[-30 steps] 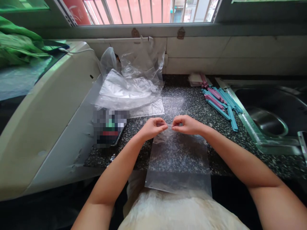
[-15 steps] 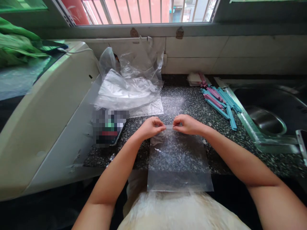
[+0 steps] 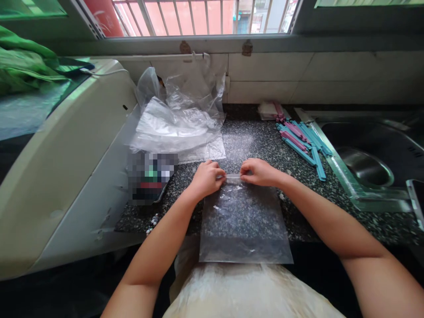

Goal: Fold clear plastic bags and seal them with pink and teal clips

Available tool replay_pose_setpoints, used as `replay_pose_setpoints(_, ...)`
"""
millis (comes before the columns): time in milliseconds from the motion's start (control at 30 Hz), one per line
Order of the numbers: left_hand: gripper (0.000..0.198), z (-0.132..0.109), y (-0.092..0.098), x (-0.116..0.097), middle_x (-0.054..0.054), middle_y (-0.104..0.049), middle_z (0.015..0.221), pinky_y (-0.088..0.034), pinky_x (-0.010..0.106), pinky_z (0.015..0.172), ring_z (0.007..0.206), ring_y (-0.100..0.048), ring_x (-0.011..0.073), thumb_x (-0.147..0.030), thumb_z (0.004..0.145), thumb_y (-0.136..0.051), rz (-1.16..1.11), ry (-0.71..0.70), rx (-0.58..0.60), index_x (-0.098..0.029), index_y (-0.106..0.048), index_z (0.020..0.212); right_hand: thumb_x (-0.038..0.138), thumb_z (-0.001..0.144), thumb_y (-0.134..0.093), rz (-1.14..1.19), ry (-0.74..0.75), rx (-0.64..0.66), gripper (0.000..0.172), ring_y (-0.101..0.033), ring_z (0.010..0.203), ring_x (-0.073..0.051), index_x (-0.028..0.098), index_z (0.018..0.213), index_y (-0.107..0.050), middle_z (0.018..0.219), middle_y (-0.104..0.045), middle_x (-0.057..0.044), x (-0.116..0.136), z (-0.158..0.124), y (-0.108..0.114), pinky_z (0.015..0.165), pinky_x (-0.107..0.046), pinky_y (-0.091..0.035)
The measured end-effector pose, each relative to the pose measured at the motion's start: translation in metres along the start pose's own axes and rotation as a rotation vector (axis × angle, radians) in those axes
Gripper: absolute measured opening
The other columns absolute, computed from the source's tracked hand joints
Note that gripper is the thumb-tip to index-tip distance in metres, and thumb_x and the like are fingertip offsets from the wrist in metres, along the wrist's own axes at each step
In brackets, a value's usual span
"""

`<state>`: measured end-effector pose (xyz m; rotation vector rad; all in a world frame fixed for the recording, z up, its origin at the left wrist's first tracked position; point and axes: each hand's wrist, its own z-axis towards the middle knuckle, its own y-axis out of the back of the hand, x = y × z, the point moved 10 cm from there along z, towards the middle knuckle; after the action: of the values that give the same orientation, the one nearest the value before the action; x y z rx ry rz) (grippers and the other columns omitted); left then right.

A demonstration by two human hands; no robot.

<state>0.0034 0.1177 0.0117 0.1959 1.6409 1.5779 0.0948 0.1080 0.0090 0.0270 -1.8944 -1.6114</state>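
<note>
Just below left hand (image 3: 207, 179), right hand (image 3: 260, 172), bag (image 3: 243, 221)

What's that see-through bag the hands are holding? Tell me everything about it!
The clear bag is thin, see-through plastic, roughly rectangular and a little wrinkled, with nothing visible inside. It lies flat on the speckled dark countertop, with its near edge sticking out past the counter's front. The left hand and right hand each pinch its far edge between fingertips, close together near the middle.
</note>
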Motion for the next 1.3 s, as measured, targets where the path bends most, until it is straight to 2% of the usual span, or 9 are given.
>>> replay_pose_setpoints(67, 0.013, 0.0, -0.002, -0.012, 0.008, -0.06, 0.079, -0.039, 0.039, 0.079, 0.085, -0.05, 0.0239, -0.026, 0.076, -0.059, 0.068, -0.052, -0.036, -0.019, -0.07, 0.078, 0.014, 0.071, -0.056, -0.028, 0.024, -0.025, 0.009, -0.054, 0.07, -0.014, 0.017, 0.067, -0.064, 0.071, -0.064, -0.003, 0.005, 0.002, -0.001, 0.069, -0.025, -0.037)
replay_pose_setpoints(167, 0.013, 0.001, -0.01, -0.02, 0.007, -0.06, 0.076, -0.04, 0.036, 0.077, 0.082, -0.049, 0.0217, -0.024, 0.078, -0.056, -0.006, -0.091, -0.024, -0.018, -0.068, 0.076, 0.015, 0.072, -0.056, -0.028, 0.043, -0.049, 0.009, -0.054, 0.069, -0.013, 0.017, 0.068, -0.064, 0.07, -0.064, -0.002, 0.008, 0.003, 0.0, 0.07, -0.026, -0.038)
replay_pose_setpoints(300, 0.009, 0.004, -0.007, -0.011, 0.004, -0.059, 0.072, -0.041, 0.032, 0.075, 0.079, -0.049, 0.0192, -0.017, 0.077, -0.058, -0.136, -0.036, -0.049, -0.017, -0.066, 0.071, 0.018, 0.073, -0.058, -0.011, 0.037, -0.067, 0.008, -0.055, 0.072, -0.014, 0.017, 0.07, -0.066, 0.073, -0.065, -0.003, 0.002, 0.0, 0.009, 0.07, -0.026, -0.038)
replay_pose_setpoints(467, 0.01, 0.003, 0.001, -0.004, 0.003, -0.059, 0.068, -0.041, 0.032, 0.074, 0.076, -0.048, 0.0182, -0.015, 0.074, -0.059, -0.188, -0.001, -0.054, -0.017, -0.065, 0.067, 0.016, 0.071, -0.06, 0.05, 0.009, -0.055, 0.007, -0.055, 0.07, -0.014, 0.016, 0.067, -0.065, 0.07, -0.065, -0.003, -0.012, -0.005, 0.017, 0.069, -0.027, -0.039)
replay_pose_setpoints(600, 0.008, 0.003, 0.001, -0.002, 0.003, -0.059, 0.07, -0.041, 0.033, 0.075, 0.078, -0.05, 0.0183, -0.016, 0.073, -0.059, -0.223, 0.034, -0.04, -0.017, -0.066, 0.068, 0.014, 0.07, -0.06, 0.082, 0.056, -0.091, 0.009, -0.054, 0.068, -0.013, 0.017, 0.063, -0.063, 0.068, -0.064, -0.001, -0.008, -0.004, 0.016, 0.076, -0.029, -0.038)
replay_pose_setpoints(800, 0.009, 0.003, 0.0, -0.007, 0.002, -0.059, 0.069, -0.041, 0.032, 0.076, 0.078, -0.05, 0.0174, -0.014, 0.074, -0.061, -0.286, 0.033, -0.048, -0.017, -0.063, 0.065, 0.016, 0.071, -0.06, 0.095, 0.099, -0.118, 0.009, -0.053, 0.069, -0.014, 0.018, 0.063, -0.063, 0.068, -0.065, -0.001, 0.003, -0.002, 0.011, 0.073, -0.028, -0.039)
replay_pose_setpoints(1100, 0.01, 0.003, 0.004, 0.0, 0.003, -0.058, 0.069, -0.041, 0.032, 0.076, 0.078, -0.05, 0.0177, -0.011, 0.074, -0.058, -0.253, 0.036, -0.078, -0.016, -0.061, 0.065, 0.016, 0.072, -0.059, 0.156, 0.045, -0.14, 0.008, -0.054, 0.068, -0.014, 0.016, 0.064, -0.062, 0.067, -0.063, -0.002, -0.009, -0.007, 0.025, 0.07, -0.027, -0.039)
replay_pose_setpoints(1300, 0.007, 0.002, 0.002, 0.001, 0.003, -0.06, 0.072, -0.041, 0.032, 0.077, 0.08, -0.051, 0.0182, -0.015, 0.074, -0.059, -0.272, 0.063, -0.045, -0.017, -0.064, 0.07, 0.014, 0.072, -0.057, 0.119, 0.081, -0.169, 0.009, -0.053, 0.07, -0.015, 0.016, 0.064, -0.06, 0.067, -0.063, -0.003, -0.004, -0.006, 0.023, 0.072, -0.028, -0.039)
